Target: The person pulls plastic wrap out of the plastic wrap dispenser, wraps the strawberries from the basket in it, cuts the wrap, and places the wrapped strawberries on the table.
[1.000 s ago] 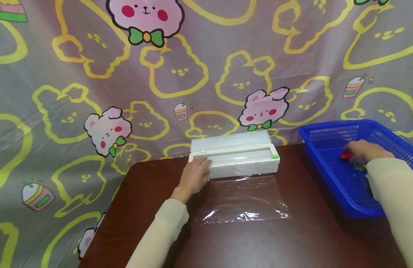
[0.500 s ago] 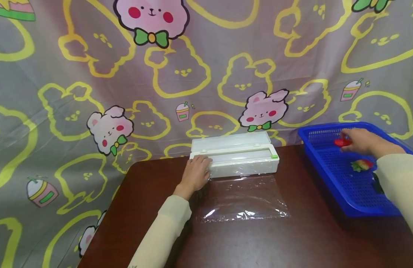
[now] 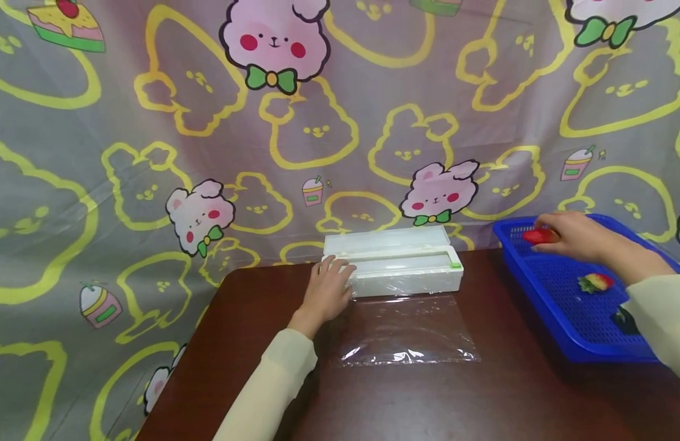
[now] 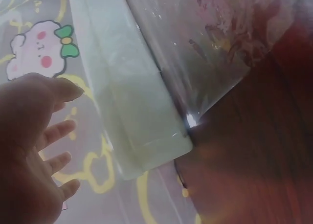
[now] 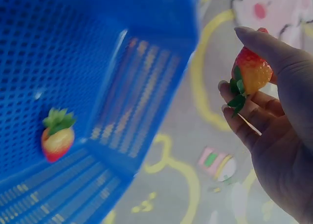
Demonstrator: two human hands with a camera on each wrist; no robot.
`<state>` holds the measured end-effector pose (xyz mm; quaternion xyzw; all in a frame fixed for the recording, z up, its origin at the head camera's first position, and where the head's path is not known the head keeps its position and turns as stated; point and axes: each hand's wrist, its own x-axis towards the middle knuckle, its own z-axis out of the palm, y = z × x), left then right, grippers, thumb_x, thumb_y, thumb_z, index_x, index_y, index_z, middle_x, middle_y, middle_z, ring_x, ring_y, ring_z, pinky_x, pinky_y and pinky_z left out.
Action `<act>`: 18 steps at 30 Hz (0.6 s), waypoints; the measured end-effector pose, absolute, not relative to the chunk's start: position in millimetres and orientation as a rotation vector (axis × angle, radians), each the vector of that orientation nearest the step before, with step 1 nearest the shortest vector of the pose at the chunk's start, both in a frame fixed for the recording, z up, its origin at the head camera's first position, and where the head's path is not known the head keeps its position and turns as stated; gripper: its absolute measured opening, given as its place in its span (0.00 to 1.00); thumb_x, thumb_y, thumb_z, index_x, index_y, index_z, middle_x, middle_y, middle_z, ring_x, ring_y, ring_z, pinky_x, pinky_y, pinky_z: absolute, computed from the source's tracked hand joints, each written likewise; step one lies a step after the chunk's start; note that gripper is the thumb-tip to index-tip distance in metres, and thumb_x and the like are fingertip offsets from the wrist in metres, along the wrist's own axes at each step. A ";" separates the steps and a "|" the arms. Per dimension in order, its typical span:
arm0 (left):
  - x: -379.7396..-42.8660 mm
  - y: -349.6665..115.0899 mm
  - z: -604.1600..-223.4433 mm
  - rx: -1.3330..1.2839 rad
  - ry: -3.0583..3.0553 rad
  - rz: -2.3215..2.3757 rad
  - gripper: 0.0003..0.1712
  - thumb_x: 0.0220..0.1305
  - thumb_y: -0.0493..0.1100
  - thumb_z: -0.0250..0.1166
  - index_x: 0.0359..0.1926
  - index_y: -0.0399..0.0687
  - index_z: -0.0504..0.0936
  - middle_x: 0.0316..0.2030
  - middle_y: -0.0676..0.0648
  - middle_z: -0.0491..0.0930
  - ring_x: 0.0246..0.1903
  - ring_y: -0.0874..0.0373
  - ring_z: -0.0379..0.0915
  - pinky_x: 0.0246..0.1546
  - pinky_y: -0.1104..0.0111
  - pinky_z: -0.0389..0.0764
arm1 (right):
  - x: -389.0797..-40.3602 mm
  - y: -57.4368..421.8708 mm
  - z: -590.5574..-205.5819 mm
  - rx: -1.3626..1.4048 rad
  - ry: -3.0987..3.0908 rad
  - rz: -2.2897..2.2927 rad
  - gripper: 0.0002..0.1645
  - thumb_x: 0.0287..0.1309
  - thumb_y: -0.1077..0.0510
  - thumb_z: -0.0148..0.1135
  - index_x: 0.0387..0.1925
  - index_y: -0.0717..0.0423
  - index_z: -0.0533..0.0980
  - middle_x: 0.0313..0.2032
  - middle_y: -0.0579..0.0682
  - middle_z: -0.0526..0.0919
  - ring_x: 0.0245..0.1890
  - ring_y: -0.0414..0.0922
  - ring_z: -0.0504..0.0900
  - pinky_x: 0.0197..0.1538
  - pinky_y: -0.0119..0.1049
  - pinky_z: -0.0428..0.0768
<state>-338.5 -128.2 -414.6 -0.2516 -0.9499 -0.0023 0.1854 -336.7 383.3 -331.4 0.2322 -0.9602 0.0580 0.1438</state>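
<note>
Over the far-left part of a blue rectangular basket of perforated plastic (image 3: 540, 300), as the head view shows it, the person's right hand (image 3: 579, 236) is pinching a red strawberry shading to yellow-orange below its green leaves (image 5: 252, 70) between thumb and fingers. At the left end of a long white box (image 3: 408, 283), the left hand (image 3: 327, 289) is staying loose, its fingers spread; whether they are touching the box, the views are not settling. Cream sleeves (image 3: 274, 380) are covering both forearms. Inside the basket, a second red-and-yellow strawberry with green leaves (image 3: 596, 282) is lying on the floor, and a dark object (image 3: 625, 320) is showing partly beside the right sleeve. Behind the box's body, its flat whitish lid (image 3: 389, 239) is standing open, and a small green piece (image 3: 456, 266) is sitting at its right end. Clear, shiny film (image 3: 406, 331) is spreading from the box's front over the dark reddish-brown table (image 3: 373, 404). Beyond, a grey cloth with yellow outlines and pink cartoon animals (image 3: 362, 37) is hanging.
</note>
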 end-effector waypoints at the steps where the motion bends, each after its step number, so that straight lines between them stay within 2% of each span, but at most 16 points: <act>1: -335.4 -128.1 -413.5 -0.712 -2.672 -0.006 0.26 0.67 0.46 0.67 0.65 0.53 0.77 0.64 0.47 0.75 0.71 0.42 0.61 0.67 0.44 0.64 | -332.4 377.9 -330.3 0.674 -2.758 0.170 0.24 0.49 0.55 0.81 0.42 0.64 0.79 0.30 0.48 0.77 0.29 0.46 0.73 0.32 0.43 0.73; 9: -319.2 -126.1 -405.9 -0.766 -2.680 -0.116 0.24 0.69 0.47 0.67 0.64 0.51 0.78 0.61 0.48 0.78 0.66 0.48 0.67 0.63 0.46 0.68 | -305.5 323.6 -329.0 0.819 -2.609 0.207 0.22 0.43 0.54 0.84 0.38 0.56 0.82 0.27 0.43 0.71 0.25 0.39 0.67 0.27 0.34 0.68; 18: -290.6 -109.4 -392.8 -0.902 -2.668 -0.175 0.21 0.71 0.47 0.65 0.62 0.50 0.80 0.58 0.50 0.82 0.62 0.49 0.73 0.62 0.49 0.73 | -285.6 248.1 -350.4 1.061 -2.513 0.328 0.18 0.43 0.55 0.84 0.31 0.55 0.82 0.27 0.40 0.72 0.25 0.35 0.69 0.27 0.33 0.71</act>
